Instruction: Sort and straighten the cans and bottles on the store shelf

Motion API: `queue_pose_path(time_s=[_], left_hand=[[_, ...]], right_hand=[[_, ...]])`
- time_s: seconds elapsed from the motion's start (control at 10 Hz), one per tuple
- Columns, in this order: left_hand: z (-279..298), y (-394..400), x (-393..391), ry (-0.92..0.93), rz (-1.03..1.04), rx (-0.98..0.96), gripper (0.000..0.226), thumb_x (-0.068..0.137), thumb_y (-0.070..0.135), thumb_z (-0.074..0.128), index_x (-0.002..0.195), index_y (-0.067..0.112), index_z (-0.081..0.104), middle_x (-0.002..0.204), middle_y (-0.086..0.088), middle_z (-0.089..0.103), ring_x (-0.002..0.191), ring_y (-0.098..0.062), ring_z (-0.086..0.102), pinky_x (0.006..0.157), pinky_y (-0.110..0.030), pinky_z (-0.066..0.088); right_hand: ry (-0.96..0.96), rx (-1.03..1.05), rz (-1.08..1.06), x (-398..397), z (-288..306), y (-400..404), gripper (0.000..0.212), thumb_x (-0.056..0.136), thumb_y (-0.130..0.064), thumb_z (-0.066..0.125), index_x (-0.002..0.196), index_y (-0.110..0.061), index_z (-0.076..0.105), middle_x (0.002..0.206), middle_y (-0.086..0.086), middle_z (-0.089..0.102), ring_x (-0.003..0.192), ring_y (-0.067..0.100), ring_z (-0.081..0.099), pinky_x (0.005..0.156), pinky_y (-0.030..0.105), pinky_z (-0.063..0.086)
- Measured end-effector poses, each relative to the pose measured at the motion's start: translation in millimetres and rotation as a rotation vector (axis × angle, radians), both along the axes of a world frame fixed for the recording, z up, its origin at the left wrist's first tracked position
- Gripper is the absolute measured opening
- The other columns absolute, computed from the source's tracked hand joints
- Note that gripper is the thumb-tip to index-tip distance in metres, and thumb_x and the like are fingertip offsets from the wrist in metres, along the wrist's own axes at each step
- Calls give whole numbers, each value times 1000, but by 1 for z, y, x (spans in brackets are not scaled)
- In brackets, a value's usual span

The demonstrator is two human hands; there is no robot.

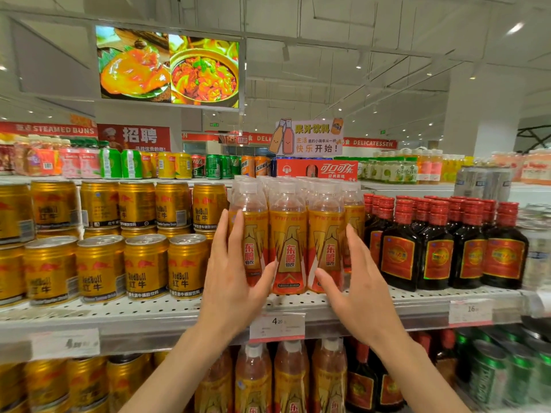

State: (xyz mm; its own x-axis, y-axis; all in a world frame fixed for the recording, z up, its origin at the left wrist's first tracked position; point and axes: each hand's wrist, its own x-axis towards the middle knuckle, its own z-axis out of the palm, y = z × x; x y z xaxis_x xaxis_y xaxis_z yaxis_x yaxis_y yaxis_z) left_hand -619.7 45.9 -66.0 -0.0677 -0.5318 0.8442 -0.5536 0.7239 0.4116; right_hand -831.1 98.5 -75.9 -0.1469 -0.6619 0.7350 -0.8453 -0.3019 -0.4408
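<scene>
Orange-labelled clear plastic drink bottles stand between both hands: left hand touches them with straight fingers, right hand spread beside them.

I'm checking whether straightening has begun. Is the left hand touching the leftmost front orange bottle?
Touching. The head view shows the left hand with straight fingers laid flat on the leftmost front orange bottle, overlapping its label, no gap visible.

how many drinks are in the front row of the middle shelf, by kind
gold cans: 5
orange bottles: 4
dark bottles: 4
total: 13
</scene>
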Motion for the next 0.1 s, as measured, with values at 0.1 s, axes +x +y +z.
queue_pose_path(time_s=[0.1], left_hand=[[-8, 9, 8, -153, 54, -73, 89, 90, 46, 66, 159, 33, 12, 169, 5, -2, 153, -7, 5, 117, -33, 20]], right_hand=[[109, -23, -29, 9, -9, 12, 86, 95, -58, 50, 162, -27, 5, 170, -9, 8, 155, 6, 10, 125, 41, 25]])
